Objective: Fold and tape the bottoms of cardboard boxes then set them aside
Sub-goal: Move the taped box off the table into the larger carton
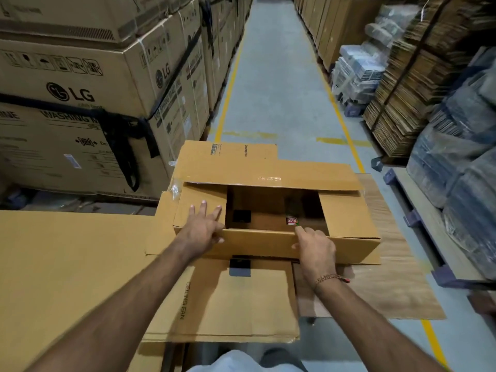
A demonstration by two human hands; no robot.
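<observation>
The cardboard box (268,210) is seen at centre on the worktop (397,277), flaps partly open; its 9 o'clock flap is pressed by the left hand (204,226), fingers straight; its near edge is pinched by the right hand (316,248); a bare aisle floor (276,89) lies at 12 o'clock.

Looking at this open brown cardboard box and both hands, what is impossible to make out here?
Head view only:
- Small red-and-white item inside the open brown cardboard box: label too small, partly hidden by the near wall.
- Right hand fingertips: hidden behind that wall, grip unclear.
- Left hand thumb: tucked under the palm.
- Box bottom: in shadow.
</observation>
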